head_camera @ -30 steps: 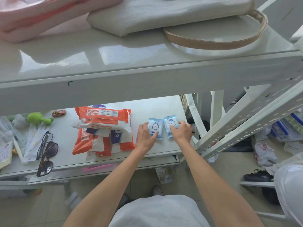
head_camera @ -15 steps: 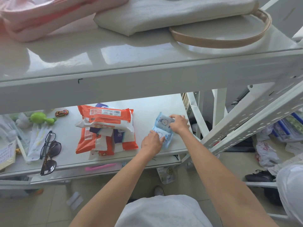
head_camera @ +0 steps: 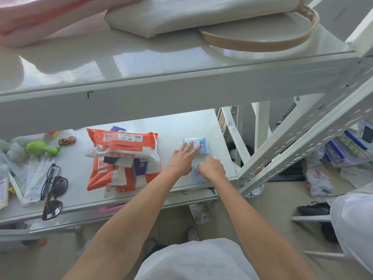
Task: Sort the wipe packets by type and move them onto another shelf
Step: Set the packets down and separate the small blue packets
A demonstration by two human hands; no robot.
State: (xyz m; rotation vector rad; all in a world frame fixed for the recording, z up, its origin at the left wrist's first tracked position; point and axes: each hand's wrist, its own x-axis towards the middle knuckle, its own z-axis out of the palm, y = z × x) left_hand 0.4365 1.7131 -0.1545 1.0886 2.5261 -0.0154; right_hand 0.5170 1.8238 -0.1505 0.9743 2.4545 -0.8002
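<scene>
My left hand (head_camera: 181, 161) lies flat with its fingers spread, the fingertips pressing on the near edge of a small light-blue wipe packet (head_camera: 198, 145) that sits on the lower shelf (head_camera: 175, 126). My right hand (head_camera: 212, 167) is curled knuckles-up just beside the left, resting on a second light-blue packet (head_camera: 196, 175) nearer the shelf's front edge; I cannot tell whether the fingers actually pinch it. The two blue packets lie one behind the other near the shelf's right end. To their left, apart from them, is a loose heap of larger packets: an orange-and-white wipe pack (head_camera: 123, 145) on top, with more orange packs (head_camera: 101, 172) and purple-and-white packs (head_camera: 144, 164) under it. Farther left lie sunglasses (head_camera: 54, 196), black-framed glasses (head_camera: 49, 180), a green toy (head_camera: 41, 148) and a small toy car (head_camera: 67, 140). The upper shelf (head_camera: 141, 63) carries a white bag with a tan strap (head_camera: 260, 40).
</scene>
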